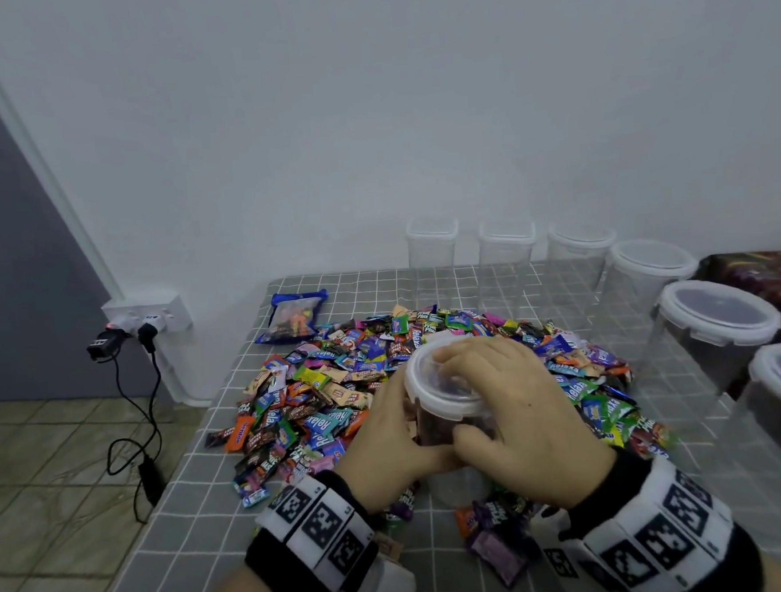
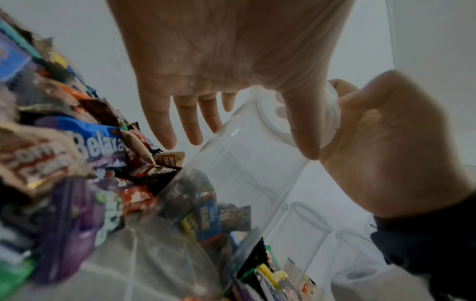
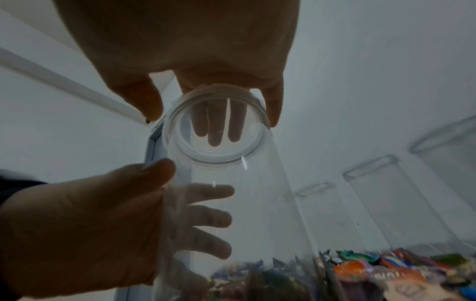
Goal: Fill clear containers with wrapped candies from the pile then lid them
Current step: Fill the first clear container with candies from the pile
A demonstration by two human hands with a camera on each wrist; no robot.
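Observation:
A tall clear round container stands at the near edge of the wrapped candy pile on the grey checked table. My left hand grips its side; the fingers show through the wall beside the left hand. A whitish round lid sits on its mouth. My right hand lies over the lid, thumb and fingers curled at its rim. In the left wrist view the container looks mostly clear, with candies low inside.
Several lidded, empty clear containers line the back and right of the table. A blue bag of sweets lies at the back left. Loose candies lie near my wrists. A wall socket with cables is left of the table edge.

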